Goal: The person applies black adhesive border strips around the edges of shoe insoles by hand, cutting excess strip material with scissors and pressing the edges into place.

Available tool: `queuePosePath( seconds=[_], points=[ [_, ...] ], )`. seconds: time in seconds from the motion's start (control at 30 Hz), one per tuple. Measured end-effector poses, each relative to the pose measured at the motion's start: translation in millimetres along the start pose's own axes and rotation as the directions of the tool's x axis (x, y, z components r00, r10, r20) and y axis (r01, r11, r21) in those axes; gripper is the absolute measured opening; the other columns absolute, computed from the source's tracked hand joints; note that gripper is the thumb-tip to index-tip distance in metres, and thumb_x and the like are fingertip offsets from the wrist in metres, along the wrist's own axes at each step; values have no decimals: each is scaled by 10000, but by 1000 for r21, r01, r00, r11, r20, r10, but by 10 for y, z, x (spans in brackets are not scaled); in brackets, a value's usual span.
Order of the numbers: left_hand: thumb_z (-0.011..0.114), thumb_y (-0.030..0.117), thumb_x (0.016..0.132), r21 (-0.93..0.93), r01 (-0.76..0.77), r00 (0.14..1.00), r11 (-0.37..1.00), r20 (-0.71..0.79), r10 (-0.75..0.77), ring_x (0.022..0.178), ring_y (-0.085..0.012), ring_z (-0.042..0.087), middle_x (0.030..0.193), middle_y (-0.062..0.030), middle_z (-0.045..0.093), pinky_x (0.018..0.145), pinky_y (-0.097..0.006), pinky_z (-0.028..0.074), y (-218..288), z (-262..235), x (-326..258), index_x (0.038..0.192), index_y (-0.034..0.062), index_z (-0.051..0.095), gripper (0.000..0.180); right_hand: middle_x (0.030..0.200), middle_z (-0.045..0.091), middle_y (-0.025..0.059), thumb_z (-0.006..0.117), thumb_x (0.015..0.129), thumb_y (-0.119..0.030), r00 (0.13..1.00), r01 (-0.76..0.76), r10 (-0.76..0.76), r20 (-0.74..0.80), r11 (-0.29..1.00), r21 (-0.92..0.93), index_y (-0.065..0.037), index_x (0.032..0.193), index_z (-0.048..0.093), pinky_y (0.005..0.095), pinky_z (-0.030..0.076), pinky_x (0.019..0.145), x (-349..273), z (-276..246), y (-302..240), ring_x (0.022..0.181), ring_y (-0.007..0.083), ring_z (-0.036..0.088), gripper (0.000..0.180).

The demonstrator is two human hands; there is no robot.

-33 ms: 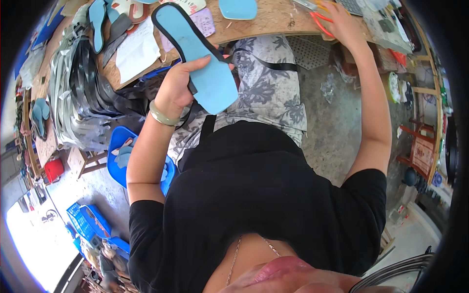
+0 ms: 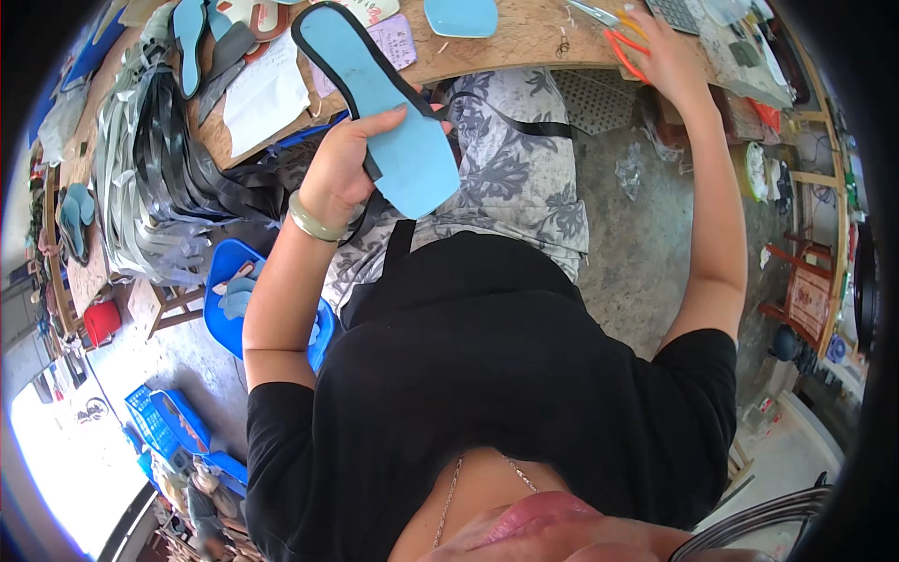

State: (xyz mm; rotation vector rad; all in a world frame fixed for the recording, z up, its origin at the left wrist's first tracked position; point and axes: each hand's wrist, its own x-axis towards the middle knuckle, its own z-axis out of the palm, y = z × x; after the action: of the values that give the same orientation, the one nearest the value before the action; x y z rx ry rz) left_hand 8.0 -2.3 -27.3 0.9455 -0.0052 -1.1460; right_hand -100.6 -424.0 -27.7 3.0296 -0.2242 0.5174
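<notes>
Left hand (image 2: 348,164) is gripping a light blue shoe insole (image 2: 379,112) with black edging, fingers wrapped around its wide end, holding it up above the lap and over the near edge of the wooden bench (image 2: 524,42). A black strap (image 2: 510,124) is trailing from the insole across the grey floral fabric (image 2: 515,187). Right hand (image 2: 667,56) is reaching out to the bench, resting at orange-handled pliers (image 2: 620,42); can't tell if it's closing on them. Pile of black and grey straps (image 2: 159,178) is sitting far left.
</notes>
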Motion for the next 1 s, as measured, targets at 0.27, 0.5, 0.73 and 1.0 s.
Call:
queuePosePath(
  seconds=[0.27, 0.5, 0.73, 1.0],
  points=[
    [509, 79, 952, 547, -437, 868, 714, 50, 493, 1063, -224, 607, 1179, -148, 623, 889, -339, 504, -263, 54, 1, 1179, -36, 527, 256, 1027, 528, 37, 776, 749, -366, 909, -409, -1, 416, -181, 894, -137, 1481, 254, 213, 434, 666, -1094, -335, -1490, 775, 106, 526, 928],
    [788, 26, 596, 773, -580, 409, -256, 549, 729, 952, -285, 602, 1100, -109, 568, 752, -346, 526, -339, 67, 4, 1102, 101, 618, 539, 951, 502, 47, 793, 649, -580, 869, -489, -113, 481, -56, 871, -50, 1395, 327, 283, 449, 802, -1522, 10, -2132, 841, 146, 525, 1027],
    [777, 97, 551, 672, -492, 327, -553, 731, 598, 874, -238, 552, 931, -37, 495, 681, -336, 510, -367, 8, 48, 1051, 176, 664, 518, 984, 530, 101, 718, 663, -682, 892, -389, -120, 436, 288, 875, -52, 1362, 361, 324, 455, 805, -1335, 73, -2067, 878, 215, 551, 1006],
    [818, 72, 549, 684, -552, 339, -476, 706, 622, 824, -227, 550, 894, -42, 516, 637, -322, 477, -377, 46, 26, 1018, 132, 682, 492, 1003, 556, 131, 708, 663, -690, 909, -354, -100, 404, 326, 877, -59, 1342, 388, 335, 454, 823, -1186, 27, -2125, 890, 251, 565, 981]
  ],
)
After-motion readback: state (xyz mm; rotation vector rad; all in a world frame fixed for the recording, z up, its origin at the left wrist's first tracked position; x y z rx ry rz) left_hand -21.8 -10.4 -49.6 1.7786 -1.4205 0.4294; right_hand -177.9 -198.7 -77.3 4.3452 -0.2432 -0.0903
